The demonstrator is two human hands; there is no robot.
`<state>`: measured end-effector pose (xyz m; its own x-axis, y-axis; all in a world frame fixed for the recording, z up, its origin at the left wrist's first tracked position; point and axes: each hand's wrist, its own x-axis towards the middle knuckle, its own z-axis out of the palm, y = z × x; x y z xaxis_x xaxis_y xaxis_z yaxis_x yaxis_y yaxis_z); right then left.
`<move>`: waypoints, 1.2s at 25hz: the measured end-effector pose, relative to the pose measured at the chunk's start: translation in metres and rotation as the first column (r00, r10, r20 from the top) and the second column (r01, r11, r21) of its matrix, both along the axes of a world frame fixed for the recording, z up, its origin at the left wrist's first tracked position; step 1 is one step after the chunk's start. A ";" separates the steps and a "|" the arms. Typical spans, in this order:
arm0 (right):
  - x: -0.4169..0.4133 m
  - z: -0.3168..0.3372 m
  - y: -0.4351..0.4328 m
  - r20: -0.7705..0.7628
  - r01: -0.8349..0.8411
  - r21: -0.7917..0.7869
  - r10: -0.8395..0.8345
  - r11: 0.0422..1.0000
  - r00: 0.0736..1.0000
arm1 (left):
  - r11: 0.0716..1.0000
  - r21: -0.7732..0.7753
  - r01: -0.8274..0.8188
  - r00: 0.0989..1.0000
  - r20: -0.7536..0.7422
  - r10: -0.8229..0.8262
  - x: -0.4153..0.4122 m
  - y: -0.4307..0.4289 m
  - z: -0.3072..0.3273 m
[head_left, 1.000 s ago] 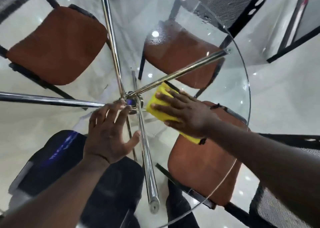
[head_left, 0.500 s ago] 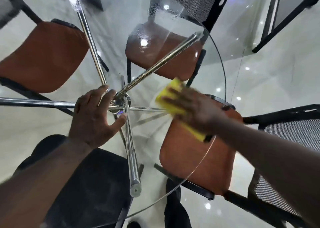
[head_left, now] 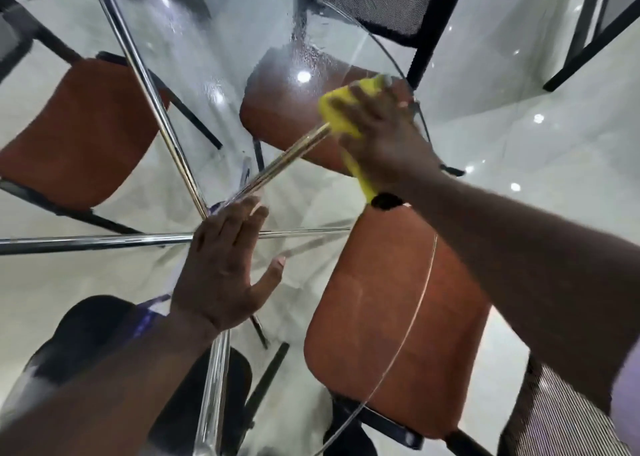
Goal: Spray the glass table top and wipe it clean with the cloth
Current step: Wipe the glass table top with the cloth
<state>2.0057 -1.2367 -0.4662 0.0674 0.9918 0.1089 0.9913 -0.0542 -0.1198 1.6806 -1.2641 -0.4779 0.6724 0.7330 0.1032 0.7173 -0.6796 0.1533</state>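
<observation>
Sliding outward from the middle, the right hand (head_left: 384,136) has carried the yellow cloth (head_left: 337,112) to the far right rim of the round glass desk top (head_left: 207,57) and presses it down with fingers laid flat over it. The left hand (head_left: 225,265) stays braced where the chrome legs (head_left: 291,155) meet, fingers straight, thumb spread, palm on the glass. Spray droplets (head_left: 304,50) bead the far part just beyond the cloth, above an orange chair seat (head_left: 277,109), so the wiping looks partway done, with that wet patch likely next.
</observation>
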 end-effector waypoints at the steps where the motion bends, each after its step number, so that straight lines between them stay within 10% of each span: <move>1: 0.024 0.003 0.004 -0.076 0.176 0.001 -0.175 0.984 0.982 | 1.000 0.002 -0.006 1.000 -0.010 0.006 0.001 0.000 0.000; 5: -0.033 0.017 -0.063 -0.185 0.405 -0.082 -0.413 0.911 0.892 | 1.000 0.007 -0.005 0.999 -0.048 0.006 0.004 -0.003 0.002; 9: -0.069 0.007 -0.078 -0.088 -0.201 -0.111 0.192 0.973 0.977 | 1.000 0.018 -0.007 0.998 -0.061 0.008 0.005 -0.001 0.004; 14: 0.012 0.014 -0.007 -0.238 0.406 -0.092 -0.416 0.909 0.878 | 1.000 0.010 0.003 0.998 -0.056 -0.003 0.002 -0.001 0.002; 20: -0.078 0.017 -0.135 -0.174 0.445 -0.165 -0.470 0.880 0.865 | 0.999 -0.034 -0.017 1.000 -0.011 0.017 -0.001 -0.002 0.005; 26: -0.188 0.018 -0.239 -0.068 -0.140 -0.233 0.127 0.962 0.990 | 0.996 -0.080 -0.027 0.973 0.225 0.044 -0.033 -0.012 0.012; 30: -0.140 0.017 -0.187 0.046 -0.379 -0.166 0.391 0.910 0.919 | 0.972 -0.034 -0.231 0.972 0.033 0.232 -0.166 -0.056 0.016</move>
